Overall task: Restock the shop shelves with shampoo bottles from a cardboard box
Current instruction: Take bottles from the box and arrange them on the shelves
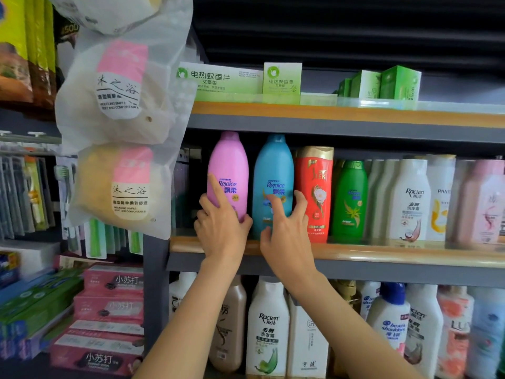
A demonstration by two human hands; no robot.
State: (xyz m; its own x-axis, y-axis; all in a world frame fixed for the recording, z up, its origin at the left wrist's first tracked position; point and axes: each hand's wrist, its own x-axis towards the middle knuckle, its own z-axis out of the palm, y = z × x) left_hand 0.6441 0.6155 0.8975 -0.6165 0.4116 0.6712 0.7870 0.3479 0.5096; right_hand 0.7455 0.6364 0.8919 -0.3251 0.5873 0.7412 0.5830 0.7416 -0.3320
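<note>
The upright pink bottle [228,170] is held low by the left hand [221,228], its grip curled round it. The right hand [287,236], fingers spread, is touched to the blue bottle [273,181] just beside.

A small retail shop, toiletries aisle. Grey metal shelving [328,127] with wood-toned front edges carries tight rows of branded shampoo bottles [347,201] on the middle shelf and more bottles [269,326] on the shelf below. Green boxed mosquito-repellent packs [281,77] line the top shelf. Left of the unit: hanging bagged bath sponges [120,184], stacked pink toothpaste cartons [109,305], and carded toothbrushes [95,239] hanging in packets.
</note>
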